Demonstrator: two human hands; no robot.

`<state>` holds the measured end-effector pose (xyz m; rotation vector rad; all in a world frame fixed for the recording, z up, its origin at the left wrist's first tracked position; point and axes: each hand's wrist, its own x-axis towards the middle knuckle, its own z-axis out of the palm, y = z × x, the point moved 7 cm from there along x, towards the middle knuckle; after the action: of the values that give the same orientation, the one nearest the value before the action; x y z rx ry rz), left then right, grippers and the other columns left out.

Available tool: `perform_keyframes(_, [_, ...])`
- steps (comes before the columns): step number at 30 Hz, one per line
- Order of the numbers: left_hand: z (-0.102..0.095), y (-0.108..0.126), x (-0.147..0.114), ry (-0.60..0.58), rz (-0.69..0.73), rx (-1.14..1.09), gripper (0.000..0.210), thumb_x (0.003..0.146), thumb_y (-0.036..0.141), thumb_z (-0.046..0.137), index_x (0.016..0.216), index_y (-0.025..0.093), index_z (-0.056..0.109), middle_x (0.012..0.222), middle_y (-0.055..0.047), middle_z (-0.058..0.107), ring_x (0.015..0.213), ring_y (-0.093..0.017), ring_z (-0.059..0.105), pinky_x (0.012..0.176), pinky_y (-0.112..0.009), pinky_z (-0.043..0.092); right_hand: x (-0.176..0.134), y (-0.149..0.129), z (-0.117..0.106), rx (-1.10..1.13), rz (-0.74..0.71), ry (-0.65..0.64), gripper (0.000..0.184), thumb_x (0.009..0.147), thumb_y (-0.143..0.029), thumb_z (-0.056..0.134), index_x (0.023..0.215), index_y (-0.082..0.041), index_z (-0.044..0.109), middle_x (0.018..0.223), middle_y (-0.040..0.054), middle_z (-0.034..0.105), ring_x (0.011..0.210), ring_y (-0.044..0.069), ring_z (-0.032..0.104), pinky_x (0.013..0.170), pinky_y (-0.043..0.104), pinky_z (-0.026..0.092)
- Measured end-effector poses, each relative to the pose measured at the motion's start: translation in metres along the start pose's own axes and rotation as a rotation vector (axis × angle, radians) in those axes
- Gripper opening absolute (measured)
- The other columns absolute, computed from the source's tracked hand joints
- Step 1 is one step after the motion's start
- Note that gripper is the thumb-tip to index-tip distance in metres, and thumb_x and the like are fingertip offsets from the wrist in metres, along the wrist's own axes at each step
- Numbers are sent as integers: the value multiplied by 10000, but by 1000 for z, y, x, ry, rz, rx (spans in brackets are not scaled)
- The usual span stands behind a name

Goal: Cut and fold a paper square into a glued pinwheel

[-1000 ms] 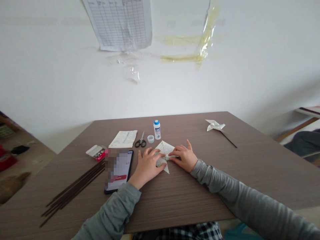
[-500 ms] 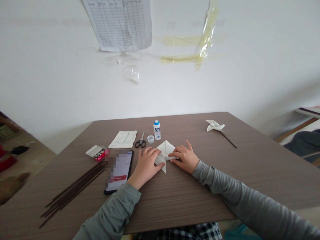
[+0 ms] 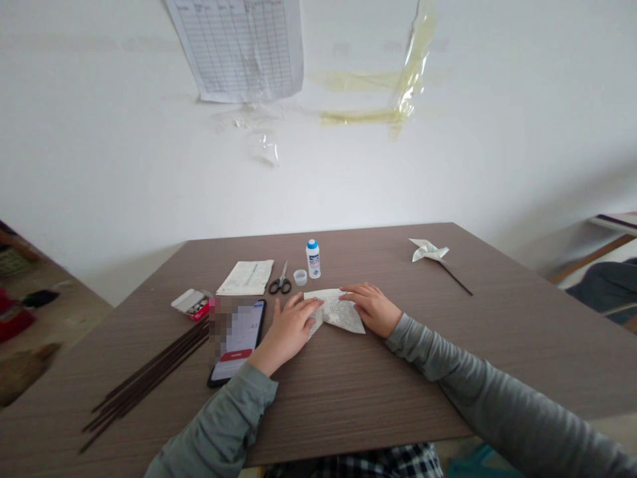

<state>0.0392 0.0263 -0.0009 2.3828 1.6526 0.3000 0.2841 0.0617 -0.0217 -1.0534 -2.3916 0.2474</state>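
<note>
A partly folded piece of printed paper [image 3: 347, 315] lies on the table between my hands, its folded flaps meeting near the centre. My left hand [image 3: 290, 326] grips the left side of this folded paper, its fingertips on top near the middle fold. At the upper right corner of the paper, my right hand [image 3: 375, 308] has its fingers closed on the edge. Both thumbs are largely hidden. Just beyond the paper stand a glue bottle [image 3: 313, 260] with a blue cap and a small clear plastic cup [image 3: 300, 277]. Scissors [image 3: 280, 283] lie beside the cup.
On the left are a phone [image 3: 241, 338], a bundle of dark sticks [image 3: 149, 375], a small red-and-white box [image 3: 193, 303] and a stack of paper [image 3: 245, 277]. A finished pinwheel [image 3: 428, 251] on a stick lies at the right. A wall borders the table's [image 3: 358, 398] far edge.
The folded paper has turned between my hands, so a straight edge now faces away. My right hand has shifted slightly up and right to its upper corner; my left hand stays nearly in place.
</note>
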Motion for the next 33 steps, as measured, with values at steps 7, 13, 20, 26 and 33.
perform_keyframes(7, [-7,1,4,137,2,-35,517,1237,137,613,1632,294,906,1742,-139,886,1721,-397,758,1529,-764,512,-3,0,9,-67,52,-154,578,1192,-130,619,1600,-390,935,1730,116,884,1637,374,783,1523,836,428])
perform_keyframes(13, [-15,14,-1,121,-9,-98,379,1234,318,775,1583,307,925,1686,-131,913,1666,-413,793,1552,-786,457,-2,-13,4,-147,68,-167,460,1260,-235,721,1617,-416,947,1605,141,891,1516,383,784,1500,825,444])
perform_keyframes(20, [-15,28,-5,62,-26,-48,393,1200,347,847,1580,312,939,1703,-148,895,1689,-455,765,1580,-896,332,-3,-18,6,-145,49,-168,404,1268,-345,764,1620,-421,947,1521,144,871,1429,384,759,1489,842,415])
perform_keyframes(26, [-12,31,-7,55,-37,4,360,1164,368,920,1518,342,981,1730,-162,867,1707,-496,747,1557,-938,356,-2,-19,5,-144,87,-198,406,1270,-352,756,1623,-410,946,1550,147,871,1447,389,760,1510,878,366])
perform_keyframes(33, [-11,27,-7,91,-22,-22,325,1138,354,946,1458,350,1000,1705,-154,882,1684,-483,755,1557,-931,352,2,-27,4,-208,100,-180,461,1324,-364,685,1739,-444,867,1530,134,876,1452,374,759,1509,871,375])
